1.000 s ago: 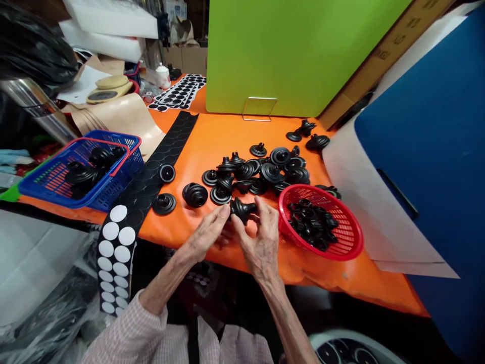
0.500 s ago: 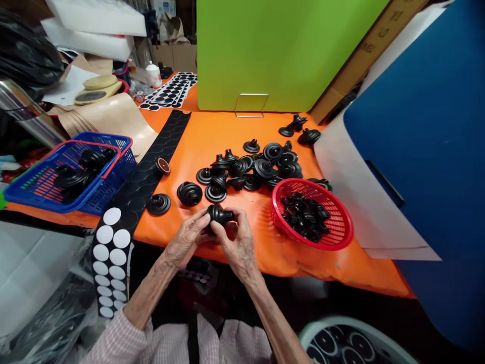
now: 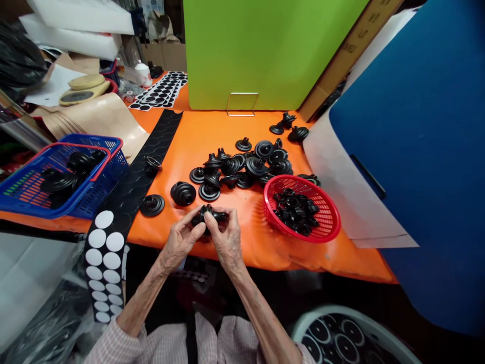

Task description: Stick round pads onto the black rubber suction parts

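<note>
Between my two hands, just above the front edge of the orange tabletop [image 3: 257, 247], is a black ridged round part [image 3: 209, 214] with a narrow neck pointing right. My left hand [image 3: 182, 236] grips its left side with thumb and fingers. My right hand [image 3: 226, 237] has its thumb on the front of the part and its fingers around the neck end. Fingers hide some of its surface. Nearest on the table lie a black ridged knob-like piece [image 3: 183, 193] and a black stepped disc [image 3: 152, 205]. Beyond them is a pile of similar black discs [image 3: 231, 167].
A red basket [image 3: 333, 222] of small black pieces stands right. At left is a blue basket [image 3: 83, 202] with black parts. A black strip with white circles [image 3: 104, 220] hangs over the edge. Green [image 3: 265, 50] and blue boards [image 3: 409, 126] rise behind and right.
The view has shifted, so the table scene sits a little further left. Both hands still hold the black part; my right thumb has moved further left over it, and the part has turned slightly.
</note>
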Motion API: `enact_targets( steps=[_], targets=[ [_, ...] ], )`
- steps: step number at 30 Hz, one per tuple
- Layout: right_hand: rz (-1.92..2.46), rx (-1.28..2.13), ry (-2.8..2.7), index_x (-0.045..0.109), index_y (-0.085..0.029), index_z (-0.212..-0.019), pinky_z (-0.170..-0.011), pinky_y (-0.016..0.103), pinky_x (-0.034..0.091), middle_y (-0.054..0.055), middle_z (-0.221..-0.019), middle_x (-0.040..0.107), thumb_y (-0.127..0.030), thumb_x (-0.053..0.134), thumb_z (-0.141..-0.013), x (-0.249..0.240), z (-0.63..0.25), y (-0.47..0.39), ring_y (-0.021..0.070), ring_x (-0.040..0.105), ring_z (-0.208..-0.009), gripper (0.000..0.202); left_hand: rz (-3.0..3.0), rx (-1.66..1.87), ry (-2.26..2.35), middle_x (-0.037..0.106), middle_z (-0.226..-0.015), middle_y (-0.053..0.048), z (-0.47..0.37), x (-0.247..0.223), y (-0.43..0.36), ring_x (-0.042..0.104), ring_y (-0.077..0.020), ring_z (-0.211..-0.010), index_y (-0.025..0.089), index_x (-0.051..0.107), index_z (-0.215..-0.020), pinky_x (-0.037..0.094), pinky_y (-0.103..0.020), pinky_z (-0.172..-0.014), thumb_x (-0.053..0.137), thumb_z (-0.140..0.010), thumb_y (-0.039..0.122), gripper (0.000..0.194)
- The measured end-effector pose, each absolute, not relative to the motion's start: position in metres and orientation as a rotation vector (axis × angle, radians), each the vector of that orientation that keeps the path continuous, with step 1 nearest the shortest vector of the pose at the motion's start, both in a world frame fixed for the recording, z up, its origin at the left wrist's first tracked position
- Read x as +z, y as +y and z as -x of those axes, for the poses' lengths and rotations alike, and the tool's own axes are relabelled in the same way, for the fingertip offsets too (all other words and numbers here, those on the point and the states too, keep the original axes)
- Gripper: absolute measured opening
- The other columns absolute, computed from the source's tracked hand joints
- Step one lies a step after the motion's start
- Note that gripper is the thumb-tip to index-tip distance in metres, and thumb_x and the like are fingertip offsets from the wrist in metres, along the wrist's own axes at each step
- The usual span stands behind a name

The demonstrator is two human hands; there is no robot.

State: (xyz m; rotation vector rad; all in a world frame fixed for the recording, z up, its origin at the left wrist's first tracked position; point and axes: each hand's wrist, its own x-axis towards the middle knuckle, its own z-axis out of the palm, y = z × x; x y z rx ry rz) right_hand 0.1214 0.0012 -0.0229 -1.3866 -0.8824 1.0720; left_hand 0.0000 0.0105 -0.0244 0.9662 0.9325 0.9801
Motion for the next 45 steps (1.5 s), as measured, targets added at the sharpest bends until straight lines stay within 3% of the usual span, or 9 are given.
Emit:
enact_targets(
  steps=[3,7,16,23,27,31,36,40,45],
  targets=[
    [1.397,1.119,-0.933,0.049,-0.021,-0.1,-0.061,0.029,0.055,0.003,-0.092,0.063,-0.052,0.064,-0.076,-0.018,-0.124,0.003,0.0161,0.064,-0.073,0.041,-1.007,0.986,0.926,0.058,-0.134,-0.013,0.001,-0.023,0.009,0.053,-0.0293,-0.123,0.015,0.052,-0.134,0.043,-0.04,-0.105,0.069,-0.079,0.036,0.061],
    [1.397,1.066,-1.127,0.056,-0.021,-0.107,-0.075,0.031,0.054,0.006,-0.107,0.062,-0.047,0.06,-0.08,-0.011,-0.126,0.003,0.0185,0.063,-0.09,0.038,-0.979,0.982,0.866,0.053,-0.139,-0.01,-0.002,-0.022,0.008,0.048,-0.0289,-0.129,0.019,0.05,-0.135,0.041,-0.04,-0.107,0.067,-0.08,0.037,0.06],
    [1.38,0.983,-0.836,0.054,-0.019,-0.099,-0.069,0.032,0.052,0.004,-0.091,0.063,-0.053,0.058,-0.079,-0.012,-0.127,0.024,0.017,0.062,-0.076,0.039,-1.14,1.001,0.872,0.053,-0.138,-0.005,-0.009,0.005,-0.014,0.05,-0.0273,-0.126,0.027,0.058,-0.129,0.043,-0.034,-0.103,0.072,-0.076,0.026,0.054],
    [1.605,0.376,-1.356,0.055,-0.018,-0.115,-0.101,0.048,0.038,0.016,-0.125,0.054,-0.047,0.061,-0.082,0.006,-0.15,0.037,0.0295,0.048,-0.12,0.045,-0.747,1.014,0.958,0.067,-0.103,-0.005,-0.009,0.006,0.006,0.066,-0.0149,-0.072,0.02,0.05,-0.13,0.055,-0.03,-0.074,0.064,-0.082,0.042,0.055],
    [1.599,0.111,-1.627,0.06,-0.019,-0.107,-0.091,0.038,0.047,0.011,-0.107,0.062,-0.034,0.044,-0.095,0.029,-0.185,0.014,0.0225,0.058,-0.101,0.025,-0.705,0.957,1.029,0.063,-0.082,0.002,-0.004,0.004,0.014,0.059,-0.0099,-0.051,0.022,0.05,-0.128,0.048,-0.021,-0.049,0.069,-0.077,0.04,0.057],
    [1.986,-0.274,-1.739,0.061,-0.017,-0.098,-0.081,0.043,0.047,0.014,-0.094,0.062,-0.023,0.039,-0.091,0.026,-0.256,0.012,0.0281,0.056,-0.091,0.024,-0.646,0.953,0.967,0.063,-0.103,-0.003,0.003,0.01,0.016,0.065,-0.0167,-0.077,0.024,0.053,-0.13,0.056,-0.034,-0.074,0.057,-0.084,0.045,0.05],
    [2.268,-0.458,-2.068,0.06,-0.014,-0.092,-0.07,0.043,0.045,0.017,-0.088,0.063,-0.023,0.049,-0.083,-0.005,-0.313,0.03,0.0321,0.056,-0.084,0.016,-1.505,0.955,1.248,0.05,-0.118,-0.005,-0.001,-0.003,0.017,0.051,-0.023,-0.113,0.028,0.059,-0.126,0.038,-0.04,-0.106,0.065,-0.077,0.032,0.049],
    [2.243,-0.464,-2.166,0.057,-0.015,-0.091,-0.066,0.039,0.043,0.016,-0.084,0.063,-0.026,0.054,-0.082,-0.015,-0.322,0.037,0.0308,0.058,-0.079,0.015,-1.862,0.879,1.372,0.041,-0.121,-0.009,-0.009,-0.022,0.016,0.046,-0.0269,-0.117,0.021,0.055,-0.118,0.038,-0.044,-0.105,0.07,-0.068,0.022,0.052],
    [2.111,-0.379,-2.105,0.05,-0.023,-0.077,-0.057,0.04,0.038,0.013,-0.071,0.058,-0.038,0.049,-0.084,-0.028,-0.338,0.044,0.0275,0.057,-0.068,0.017,-1.876,0.732,1.516,0.047,-0.103,-0.007,-0.011,-0.021,0.011,0.046,-0.0278,-0.105,0.02,0.051,-0.104,0.042,-0.048,-0.096,0.076,-0.066,0.026,0.045]
  ],
)
